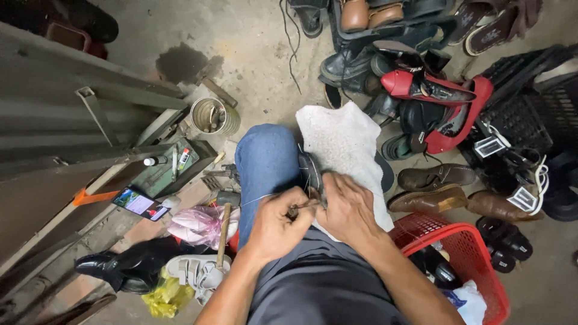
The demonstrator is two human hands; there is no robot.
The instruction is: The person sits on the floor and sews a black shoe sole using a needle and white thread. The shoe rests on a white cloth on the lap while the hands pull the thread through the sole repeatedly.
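The person sat with a dark shoe (310, 171) on a white cloth (343, 144) spread over the right knee, both hands meeting just above it. The left hand (278, 224) was closed around a small tool (299, 208), its fingers curled tight, and a thin thread (257, 199) ran out from that fist toward the left across the blue trouser leg (265, 162). The right hand (346, 207) was pressed down on the shoe, fingers bent over its edge and holding it against the cloth. Near the left knee a wooden-handled hammer (223, 232) leaned beside a pink plastic bag (201, 224), and a phone (139, 204) lay lit on the low bench. A metal can (214, 115) stood on the concrete floor further off. To the right, a red basket (475, 253) sat beside the thigh, with brown shoes (430, 189) and a red flat shoe (445, 96) lying among the heap beyond the cloth.
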